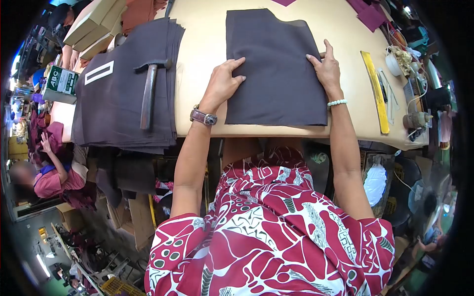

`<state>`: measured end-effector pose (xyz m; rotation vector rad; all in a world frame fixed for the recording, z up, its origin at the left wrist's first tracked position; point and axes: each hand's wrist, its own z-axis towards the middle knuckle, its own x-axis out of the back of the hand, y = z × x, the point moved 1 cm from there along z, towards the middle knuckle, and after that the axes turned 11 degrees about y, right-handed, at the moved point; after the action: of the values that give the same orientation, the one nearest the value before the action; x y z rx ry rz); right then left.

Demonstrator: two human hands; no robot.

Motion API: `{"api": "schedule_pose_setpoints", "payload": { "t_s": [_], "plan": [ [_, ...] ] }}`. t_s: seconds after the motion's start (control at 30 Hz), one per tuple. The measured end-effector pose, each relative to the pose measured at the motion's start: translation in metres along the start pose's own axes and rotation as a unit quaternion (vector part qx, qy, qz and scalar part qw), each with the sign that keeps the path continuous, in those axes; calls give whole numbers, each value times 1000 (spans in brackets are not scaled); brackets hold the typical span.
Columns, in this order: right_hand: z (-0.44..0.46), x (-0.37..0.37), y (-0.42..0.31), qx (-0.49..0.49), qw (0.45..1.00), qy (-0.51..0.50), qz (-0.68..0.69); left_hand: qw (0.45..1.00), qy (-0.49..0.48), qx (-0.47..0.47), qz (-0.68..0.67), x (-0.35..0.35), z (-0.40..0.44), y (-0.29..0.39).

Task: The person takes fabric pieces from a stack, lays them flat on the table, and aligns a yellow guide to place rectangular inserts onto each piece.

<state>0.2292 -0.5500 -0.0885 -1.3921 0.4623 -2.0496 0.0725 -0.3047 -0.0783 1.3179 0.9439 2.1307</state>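
A dark cut fabric panel (276, 74) lies flat in front of me, its top edge curved toward the upper right. My left hand (223, 83) rests at its left edge, thumb and index finger apart on the cloth; the other fingers are partly hidden. At the right edge, my right hand (327, 71) touches the panel with its thumb, index finger stretched upward. Neither hand visibly grips the cloth. Left of my hands is a stack of similar dark panels (118, 108), with a hammer (149, 93) and a white rectangular frame (98, 72) on top.
The padded cream table (197, 126) bears everything. At right lie a yellow ruler (375, 93) and slim metal tools (387, 93). Cardboard boxes (94, 22) and an ABC box (60, 84) stand at left. A co-worker in a pink shirt (49, 182) is farther left.
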Motion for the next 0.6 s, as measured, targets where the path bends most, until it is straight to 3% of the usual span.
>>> {"api": "schedule_pose_setpoints", "payload": {
  "t_s": [0.3, 0.43, 0.6],
  "plan": [
    [-8, 17, 1, 24, 998, 11, 62, 998, -6, 40, -39, 3, -3, 4],
    [-16, 24, 5, -44, 982, -29, 184, 999, 8, 37, -22, 2, -9, 9],
    [-18, 21, 2, -39, 981, -31, 187, 1000, 30, 5, -4, 1, -10, 1]
  ]
}}
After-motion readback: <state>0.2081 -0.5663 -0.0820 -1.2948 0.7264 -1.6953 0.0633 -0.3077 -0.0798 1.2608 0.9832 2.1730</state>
